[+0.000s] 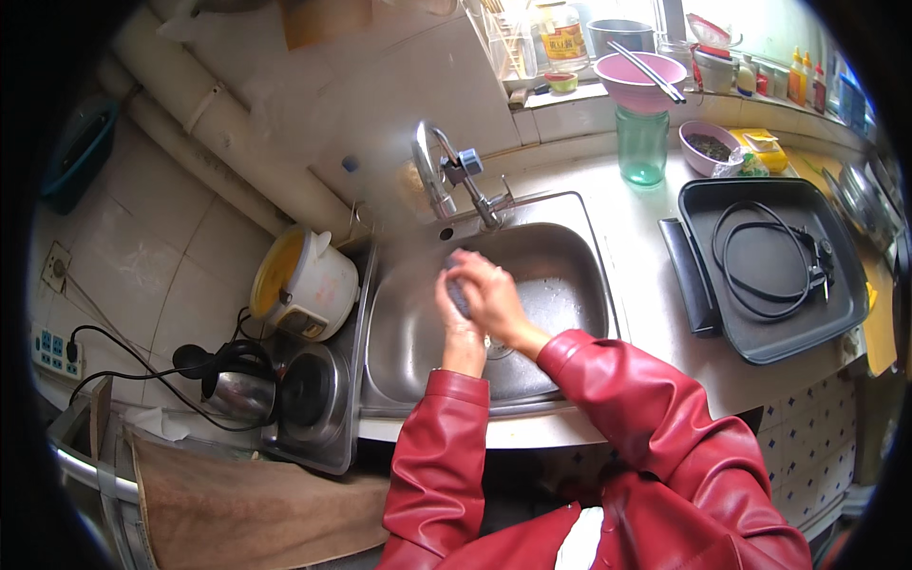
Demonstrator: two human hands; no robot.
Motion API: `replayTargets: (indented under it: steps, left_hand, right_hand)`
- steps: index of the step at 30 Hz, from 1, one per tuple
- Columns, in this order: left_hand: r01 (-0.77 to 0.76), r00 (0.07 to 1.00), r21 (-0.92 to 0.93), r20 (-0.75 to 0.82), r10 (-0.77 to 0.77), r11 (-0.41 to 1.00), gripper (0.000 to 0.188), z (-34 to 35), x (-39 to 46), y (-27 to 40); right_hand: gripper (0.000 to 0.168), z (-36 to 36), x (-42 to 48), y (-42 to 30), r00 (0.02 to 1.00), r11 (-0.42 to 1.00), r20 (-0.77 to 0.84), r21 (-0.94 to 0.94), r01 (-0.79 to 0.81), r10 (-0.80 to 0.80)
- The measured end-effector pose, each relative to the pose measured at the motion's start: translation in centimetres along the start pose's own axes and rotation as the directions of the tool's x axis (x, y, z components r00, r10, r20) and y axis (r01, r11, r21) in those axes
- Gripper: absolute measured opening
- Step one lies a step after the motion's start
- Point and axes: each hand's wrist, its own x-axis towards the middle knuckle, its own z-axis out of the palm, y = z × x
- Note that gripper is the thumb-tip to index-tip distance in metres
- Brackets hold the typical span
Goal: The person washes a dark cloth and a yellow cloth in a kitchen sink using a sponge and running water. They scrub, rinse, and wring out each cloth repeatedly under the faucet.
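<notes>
Both hands are pressed together over the stainless steel sink [563, 258]. A small grey-blue textured object [457, 296] sits between them, mostly covered by the fingers, so its exact kind is unclear. My left hand [454, 333] supports it from the left and below. Wrapped over it from the right, my right hand [493, 293] has its fingers bent across the top. The chrome faucet [433, 171] rises behind the basin, its spout a little beyond my fingertips. Water drops dot the basin floor, and the drain is partly hidden by my right wrist.
Left of the sink stand a rice cooker [313, 285], an electric kettle [242, 388] and a power strip [57, 353]. To the right, a black electric pan [773, 214] holds a coiled cord [719, 267]. A pink bowl [638, 78] with chopsticks tops a green jar [641, 146].
</notes>
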Motion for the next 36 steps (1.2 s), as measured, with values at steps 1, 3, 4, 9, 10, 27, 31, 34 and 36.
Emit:
replayTargets:
  steps: [1,3,4,9,10,27,31,34,36]
  left_hand:
    - [-0.012,0.995,0.051,-0.095,0.017,0.999,0.036,-0.5,0.4,-0.2]
    - [0.119,0.993,0.005,-0.024,-0.119,0.993,0.032,0.0,0.2,-1.4]
    - [0.111,0.994,0.067,-0.029,-0.109,0.992,0.033,0.0,0.0,-1.9]
    - [-0.055,0.906,-0.032,0.418,0.063,0.998,0.036,-3.5,2.1,-0.4]
    - [0.002,0.885,-0.121,0.462,0.055,0.993,0.034,-4.0,1.9,-0.2]
    - [0.215,0.976,0.006,0.024,-0.215,0.977,0.030,1.0,0.0,-1.1]
    - [0.136,0.977,-0.861,0.198,0.077,0.489,0.030,1.0,-1.3,-2.2]
    - [0.187,0.880,-0.618,0.451,0.150,0.763,0.029,-3.9,2.0,-0.5]
    - [0.142,0.929,-0.238,0.368,-0.046,0.961,0.030,-3.3,2.1,-0.2]
  right_hand:
    - [0.018,-0.8,0.7,1.1,0.996,0.991,-0.065,-0.120,0.052,-0.060]
    - [0.021,-2.0,1.4,1.3,0.974,0.986,-0.169,-0.036,-0.160,0.152]
    - [0.024,-3.1,1.8,0.6,0.919,0.923,-0.100,-0.011,-0.384,0.381]
    - [0.023,-1.2,0.0,-0.8,0.976,0.978,0.083,-0.047,0.206,-0.201]
    - [0.022,-1.1,-0.7,-1.8,0.969,0.979,0.140,0.013,0.204,-0.203]
    - [0.016,-3.1,2.0,0.2,0.992,0.995,-0.103,-0.058,-0.079,0.073]
    - [0.014,-3.0,-0.3,-4.7,0.869,0.894,0.250,-0.029,0.447,-0.426]
    - [0.016,-1.6,0.0,-3.1,0.884,0.896,0.296,-0.148,0.418,-0.363]
    - [0.011,-2.1,1.2,-1.7,0.966,0.933,0.043,-0.250,0.259,-0.257]
